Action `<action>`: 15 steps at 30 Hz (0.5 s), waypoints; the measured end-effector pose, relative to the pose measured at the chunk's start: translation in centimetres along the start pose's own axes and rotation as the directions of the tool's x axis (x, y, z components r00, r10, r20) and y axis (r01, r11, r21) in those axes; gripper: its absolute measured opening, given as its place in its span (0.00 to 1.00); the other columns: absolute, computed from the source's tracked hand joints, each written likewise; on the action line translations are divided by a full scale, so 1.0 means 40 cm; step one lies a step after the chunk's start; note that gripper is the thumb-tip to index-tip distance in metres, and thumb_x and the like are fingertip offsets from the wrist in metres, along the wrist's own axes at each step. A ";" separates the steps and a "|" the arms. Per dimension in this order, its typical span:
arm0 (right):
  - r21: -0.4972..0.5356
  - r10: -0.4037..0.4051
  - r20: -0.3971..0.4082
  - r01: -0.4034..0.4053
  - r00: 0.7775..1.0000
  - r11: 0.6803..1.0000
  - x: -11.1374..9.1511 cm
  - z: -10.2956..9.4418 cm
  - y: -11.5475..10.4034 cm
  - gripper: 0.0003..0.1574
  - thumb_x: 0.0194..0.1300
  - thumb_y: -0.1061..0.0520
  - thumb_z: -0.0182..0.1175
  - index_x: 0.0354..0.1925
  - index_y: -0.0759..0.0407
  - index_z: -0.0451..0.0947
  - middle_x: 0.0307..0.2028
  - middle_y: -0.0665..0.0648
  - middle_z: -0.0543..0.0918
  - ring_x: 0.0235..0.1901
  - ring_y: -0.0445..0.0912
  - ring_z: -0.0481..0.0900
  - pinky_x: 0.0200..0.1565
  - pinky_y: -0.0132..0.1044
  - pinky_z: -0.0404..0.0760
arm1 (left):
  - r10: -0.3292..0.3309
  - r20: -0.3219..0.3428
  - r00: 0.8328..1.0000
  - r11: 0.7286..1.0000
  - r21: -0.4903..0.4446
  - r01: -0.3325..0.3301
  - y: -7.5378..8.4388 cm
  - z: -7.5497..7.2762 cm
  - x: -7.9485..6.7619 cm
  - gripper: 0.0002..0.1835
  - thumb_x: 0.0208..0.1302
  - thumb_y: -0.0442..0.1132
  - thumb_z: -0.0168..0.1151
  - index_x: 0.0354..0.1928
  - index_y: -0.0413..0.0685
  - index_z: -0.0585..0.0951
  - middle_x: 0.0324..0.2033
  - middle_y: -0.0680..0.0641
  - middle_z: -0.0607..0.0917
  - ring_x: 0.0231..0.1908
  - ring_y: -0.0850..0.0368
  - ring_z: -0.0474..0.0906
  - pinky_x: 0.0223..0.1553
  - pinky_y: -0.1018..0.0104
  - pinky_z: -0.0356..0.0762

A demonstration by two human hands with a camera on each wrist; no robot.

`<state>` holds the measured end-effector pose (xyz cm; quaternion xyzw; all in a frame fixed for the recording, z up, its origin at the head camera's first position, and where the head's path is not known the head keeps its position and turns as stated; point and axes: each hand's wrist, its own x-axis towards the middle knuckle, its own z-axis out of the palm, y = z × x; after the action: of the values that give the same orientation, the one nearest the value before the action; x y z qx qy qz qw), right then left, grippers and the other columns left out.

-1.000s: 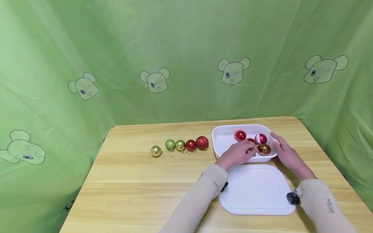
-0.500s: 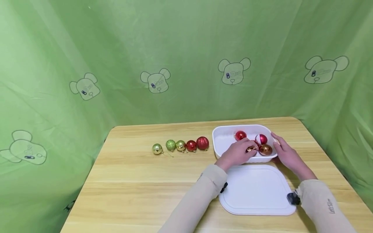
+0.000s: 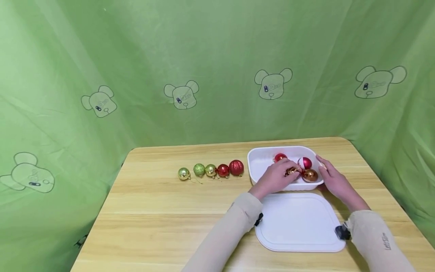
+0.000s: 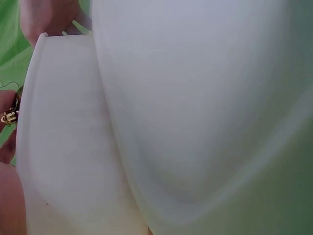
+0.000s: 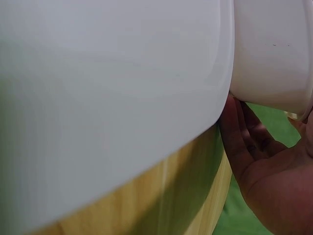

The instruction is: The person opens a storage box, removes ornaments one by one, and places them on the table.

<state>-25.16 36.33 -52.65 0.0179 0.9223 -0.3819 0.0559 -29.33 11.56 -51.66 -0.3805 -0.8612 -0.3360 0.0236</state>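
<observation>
A white plastic box [image 3: 255, 162] stands at the right of the table with several Christmas baubles in it. My left hand [image 3: 275, 176] reaches over its near wall and its fingers hold a bauble, mostly hidden; the gold cap [image 4: 10, 116] shows between the fingers in the left wrist view. Around it lie a shiny red bauble [image 3: 280, 156], a red-and-white bauble [image 3: 306, 163] and a copper bauble [image 3: 310, 175]. My right hand [image 3: 334, 182] grips the box's right end, thumb at the rim and fingers along the outer wall, as the right wrist view shows.
The white lid [image 3: 300, 223] lies flat on the wooden table [image 3: 153, 226], in front of the box and under the wrists. Left of the box, a row runs from a gold bauble [image 3: 184, 173] through a glittery green bauble [image 3: 199, 169] to a dark red bauble [image 3: 236, 167].
My left hand has shifted slightly toward the back of the box, now partly covering the shiny red bauble. The right hand keeps its place at the box's end.
</observation>
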 end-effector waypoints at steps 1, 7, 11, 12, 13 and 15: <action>0.000 0.000 0.001 0.000 1.000 1.000 0.000 0.000 -0.001 0.40 0.84 0.36 0.27 0.84 0.43 0.33 0.75 0.83 0.46 0.66 0.88 0.54 0.62 0.85 0.52 | 0.006 -0.013 1.000 1.000 -0.016 -0.006 -0.001 -0.001 -0.001 0.12 0.79 0.50 0.57 0.57 0.61 0.83 0.53 0.57 0.82 0.51 0.69 0.79 0.56 0.82 0.73; -0.003 -0.002 -0.003 0.002 1.000 1.000 0.001 0.001 0.002 0.40 0.84 0.36 0.28 0.84 0.44 0.34 0.76 0.82 0.46 0.67 0.88 0.53 0.62 0.85 0.52 | 0.029 -0.080 0.996 0.992 -0.122 -0.039 -0.007 -0.009 -0.005 0.12 0.78 0.48 0.59 0.55 0.58 0.84 0.49 0.56 0.83 0.48 0.70 0.77 0.52 0.84 0.73; -0.007 -0.004 -0.003 0.004 1.000 1.000 0.002 -0.001 0.003 0.39 0.84 0.36 0.28 0.84 0.44 0.34 0.76 0.82 0.46 0.67 0.88 0.52 0.62 0.85 0.52 | 0.008 -0.096 0.995 0.982 -0.187 -0.026 -0.009 -0.019 -0.008 0.11 0.77 0.48 0.60 0.55 0.58 0.85 0.50 0.57 0.82 0.49 0.73 0.77 0.53 0.83 0.76; -0.007 -0.006 -0.003 0.006 1.000 1.000 0.002 -0.001 0.004 0.39 0.84 0.36 0.28 0.84 0.43 0.34 0.76 0.82 0.46 0.67 0.88 0.51 0.62 0.86 0.52 | -0.001 -0.097 0.995 0.979 -0.205 -0.019 -0.010 -0.023 -0.009 0.11 0.77 0.48 0.60 0.54 0.58 0.85 0.51 0.57 0.82 0.49 0.73 0.77 0.54 0.82 0.76; -0.006 -0.006 -0.001 0.006 1.000 1.000 0.003 -0.001 0.004 0.39 0.84 0.36 0.28 0.84 0.43 0.34 0.76 0.82 0.47 0.67 0.88 0.51 0.62 0.86 0.52 | -0.008 -0.103 0.995 0.975 -0.222 -0.015 -0.010 -0.028 -0.009 0.11 0.77 0.47 0.60 0.54 0.58 0.85 0.52 0.57 0.82 0.50 0.73 0.77 0.55 0.81 0.77; -0.005 -0.008 0.000 0.008 1.000 1.000 0.004 -0.002 0.005 0.39 0.84 0.36 0.28 0.84 0.42 0.34 0.76 0.82 0.47 0.67 0.88 0.52 0.62 0.86 0.52 | -0.028 -0.111 0.993 0.968 -0.251 -0.001 -0.011 -0.039 -0.011 0.11 0.77 0.47 0.60 0.54 0.58 0.84 0.54 0.57 0.81 0.52 0.72 0.77 0.56 0.79 0.78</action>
<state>-25.32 36.51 -52.74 0.0143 0.9234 -0.3798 0.0544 -29.63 10.14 -50.82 -0.3549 -0.8118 -0.4632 0.0221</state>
